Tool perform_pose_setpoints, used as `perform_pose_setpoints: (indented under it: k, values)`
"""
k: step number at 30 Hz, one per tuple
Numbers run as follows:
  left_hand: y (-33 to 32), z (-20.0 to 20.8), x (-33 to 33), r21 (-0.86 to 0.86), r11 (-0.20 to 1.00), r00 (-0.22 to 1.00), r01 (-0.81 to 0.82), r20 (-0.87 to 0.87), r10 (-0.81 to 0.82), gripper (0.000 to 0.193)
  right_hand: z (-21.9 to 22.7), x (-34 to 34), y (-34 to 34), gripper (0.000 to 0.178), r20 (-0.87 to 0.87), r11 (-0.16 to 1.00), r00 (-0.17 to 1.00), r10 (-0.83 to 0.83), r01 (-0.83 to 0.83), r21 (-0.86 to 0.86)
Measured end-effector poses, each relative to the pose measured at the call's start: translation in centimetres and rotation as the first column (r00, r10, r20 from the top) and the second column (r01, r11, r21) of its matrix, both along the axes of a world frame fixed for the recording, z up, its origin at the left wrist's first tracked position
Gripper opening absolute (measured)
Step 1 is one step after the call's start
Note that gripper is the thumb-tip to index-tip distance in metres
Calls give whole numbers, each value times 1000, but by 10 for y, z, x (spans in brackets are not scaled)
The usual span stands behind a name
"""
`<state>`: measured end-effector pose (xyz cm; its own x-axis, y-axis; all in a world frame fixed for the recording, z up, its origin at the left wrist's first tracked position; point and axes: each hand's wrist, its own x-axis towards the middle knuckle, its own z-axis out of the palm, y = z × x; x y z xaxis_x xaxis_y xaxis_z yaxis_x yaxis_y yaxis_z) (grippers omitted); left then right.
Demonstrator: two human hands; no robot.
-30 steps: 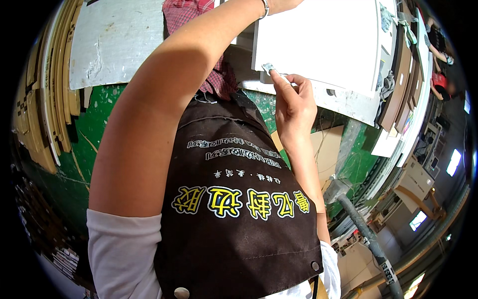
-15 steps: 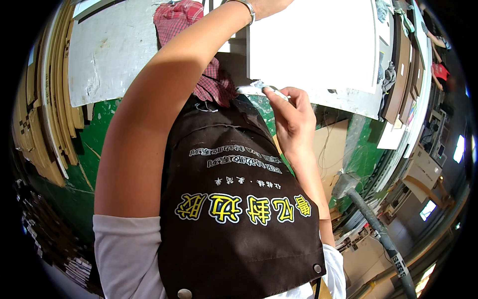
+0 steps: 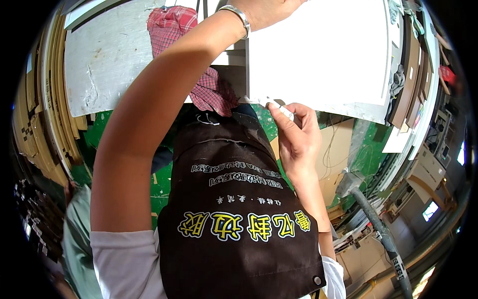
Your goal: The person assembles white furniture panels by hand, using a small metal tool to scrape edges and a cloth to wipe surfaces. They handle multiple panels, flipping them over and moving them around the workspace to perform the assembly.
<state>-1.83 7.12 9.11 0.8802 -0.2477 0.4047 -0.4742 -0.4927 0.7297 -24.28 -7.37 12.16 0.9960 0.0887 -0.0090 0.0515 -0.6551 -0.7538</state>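
Head view, only camera. White panel fills the upper middle and upper right of the frame, its face washed out by glare; a grey side edge shows along its left.

Left hand at the top of the frame, over the panel's upper left part, silver bracelet at the wrist. Fingers run toward the frame's upper border — cannot tell whether they press, grip or merely rest.

Right hand, right of centre, closed in a pinch: thumb and fingers grip a small whitish piece (kind not legible at this size). The piece lies just beside the panel's lower left corner; contact with the panel cannot be confirmed.

Around: red checked cloth at upper left, partly behind the left forearm; pale worktop left of it; dark apron down the middle; another person's grey-green garment at lower left.

Judgement: step in hand appears to be close work at that near corner, piece in the right hand. The next move calls for a firm pinch and a controlled angle at the corner — with the panel steady.
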Motion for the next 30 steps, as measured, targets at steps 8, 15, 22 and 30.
perform_pose_setpoints:
  k: [8,15,22,30]
  values:
    - [1,-1,1,-26,1000,1000,6,30,-5,18,11,16,-4,34,112,949,972,207,-172,-264]
    - [1,-2,1,-27,1000,999,1,33,0,17,8,24,-5,38,218,946,954,205,-136,-295]
    - [1,-1,1,-42,999,1000,5,27,-4,17,-1,24,-8,29,234,978,965,121,-76,-192]
    - [0,-2,1,-21,1000,999,-3,37,3,17,2,30,-7,27,263,950,942,210,-133,-283]
